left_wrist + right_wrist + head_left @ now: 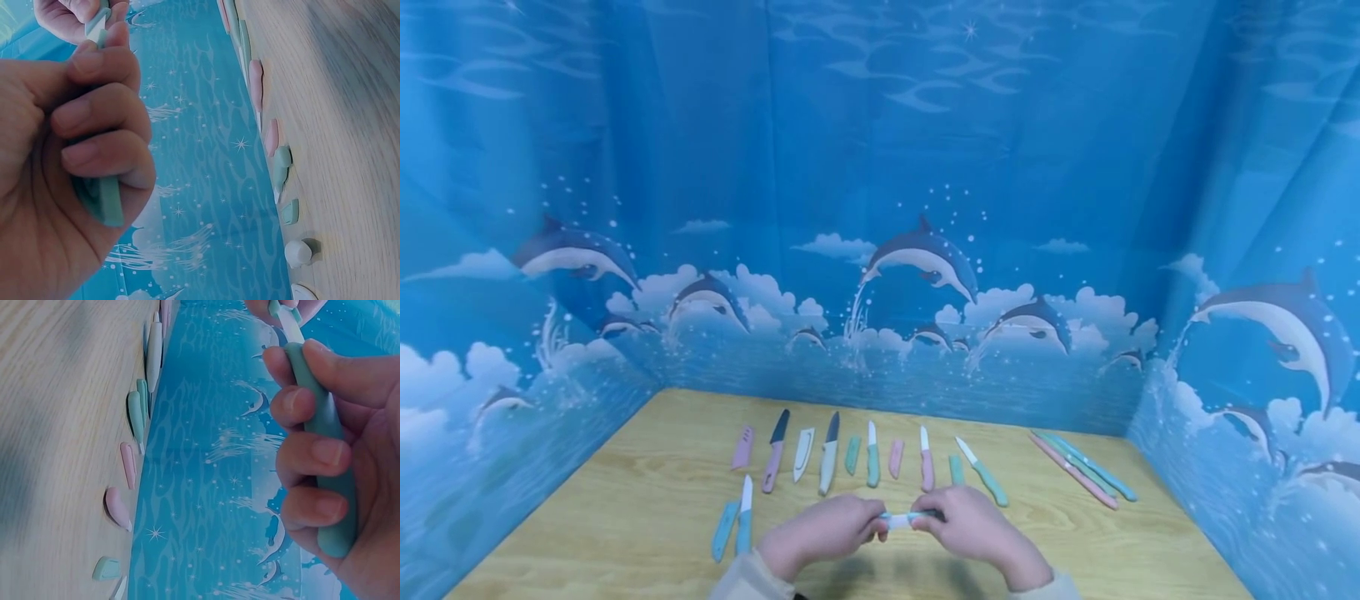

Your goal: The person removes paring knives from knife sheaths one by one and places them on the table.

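- Holding a small teal-handled knife [904, 519] w/ both hands, low centre of head view, just above the wooden table [625, 517].
- R hand [973, 527]: fingers curled round the teal handle [325, 456]; thumb lies along its top. Wrist view shows handle running down through the fist, butt end sticking out below the little finger.
- L hand [823, 533]: fingers curled round a teal sheath [103, 197], thumb + forefinger pinching it near the mouth; lower end pokes out under the fist.
- White blade [289, 322] shows between the two hands, partly inside the sheath; how deep, can't tell.
- Hands close together, knuckles nearly meeting; knife lies roughly horizontal, L to R.
- Beige sleeve cuffs at bottom edge of head view.
- Behind the hands: row of knives [829, 454] and loose sheaths across the table, pink, teal, white + dark blades, each apart from its neighbour.
- Front L: blue knife [744, 515] w/ blue sheath [725, 531] just beside it.
- Far R: bundle of long pink + teal pieces [1082, 471], lying diagonally, touching each other.
- Blue dolphin-print cloth [925, 267] walls in table on 3 sides.
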A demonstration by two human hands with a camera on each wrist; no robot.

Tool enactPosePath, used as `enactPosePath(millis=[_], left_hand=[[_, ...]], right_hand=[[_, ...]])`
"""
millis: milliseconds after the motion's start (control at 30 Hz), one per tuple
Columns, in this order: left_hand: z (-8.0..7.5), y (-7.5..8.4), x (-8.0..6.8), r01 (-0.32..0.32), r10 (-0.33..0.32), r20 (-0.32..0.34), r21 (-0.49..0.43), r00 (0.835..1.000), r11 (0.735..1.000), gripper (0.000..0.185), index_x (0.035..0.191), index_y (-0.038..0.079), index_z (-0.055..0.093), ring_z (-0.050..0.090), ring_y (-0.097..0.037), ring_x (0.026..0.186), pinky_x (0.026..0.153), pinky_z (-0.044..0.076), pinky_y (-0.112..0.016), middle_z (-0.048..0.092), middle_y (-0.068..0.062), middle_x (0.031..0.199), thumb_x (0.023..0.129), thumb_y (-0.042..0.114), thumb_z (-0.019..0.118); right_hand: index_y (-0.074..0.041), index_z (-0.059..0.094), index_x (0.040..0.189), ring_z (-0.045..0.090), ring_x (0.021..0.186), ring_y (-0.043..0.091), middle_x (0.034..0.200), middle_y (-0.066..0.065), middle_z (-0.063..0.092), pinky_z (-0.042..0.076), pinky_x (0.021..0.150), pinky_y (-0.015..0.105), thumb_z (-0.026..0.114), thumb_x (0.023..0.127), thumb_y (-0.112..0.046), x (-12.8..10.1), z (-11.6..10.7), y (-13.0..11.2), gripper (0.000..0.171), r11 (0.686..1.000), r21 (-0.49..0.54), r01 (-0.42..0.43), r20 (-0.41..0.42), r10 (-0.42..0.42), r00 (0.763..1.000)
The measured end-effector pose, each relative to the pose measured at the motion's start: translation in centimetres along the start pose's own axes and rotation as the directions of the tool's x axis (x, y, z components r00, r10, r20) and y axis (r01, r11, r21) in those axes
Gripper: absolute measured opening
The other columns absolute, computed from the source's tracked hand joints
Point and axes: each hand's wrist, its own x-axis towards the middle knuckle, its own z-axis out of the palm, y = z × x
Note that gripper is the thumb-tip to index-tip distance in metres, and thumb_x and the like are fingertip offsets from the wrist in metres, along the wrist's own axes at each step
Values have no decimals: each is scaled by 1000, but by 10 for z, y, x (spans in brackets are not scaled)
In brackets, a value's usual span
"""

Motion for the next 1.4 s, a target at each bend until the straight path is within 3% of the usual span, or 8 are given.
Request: enactPosePath(millis=[800, 1133, 1400], left_hand=[[-8, -1, -1, 0, 1, 34, -26, 999, 1000, 18, 99, 13, 65, 41, 0, 57, 54, 41, -17, 66, 3, 82, 102, 14, 47], [-6, -1, -1, -20, 20, 9, -11, 1000, 1000, 18, 99, 12, 65, 43, 1, 58, 57, 43, -16, 67, 2, 85, 102, 17, 48], [-8, -2, -2, 11, -10, 22, -37, 1000, 999, 18, 99, 13, 64, 44, -1, 58, 58, 44, -17, 68, 2, 88, 102, 21, 47]], right_hand=[[-16, 74, 96, 45, 56, -1, 79, -6, 70, 40, 56, 22, 64, 93, -30, 0, -12, 1, 18, 995, 76, -69, 55, 65, 996], [-15, 74, 95, 47, 59, -2, 78, -9, 69, 42, 57, 22, 64, 92, -30, -1, -12, 3, 18, 997, 42, -58, 40, 56, 998], [-15, 74, 96, 47, 60, -2, 79, -10, 68, 42, 58, 22, 65, 92, -27, 0, -15, 2, 16, 998, 24, -63, 42, 62, 997]])
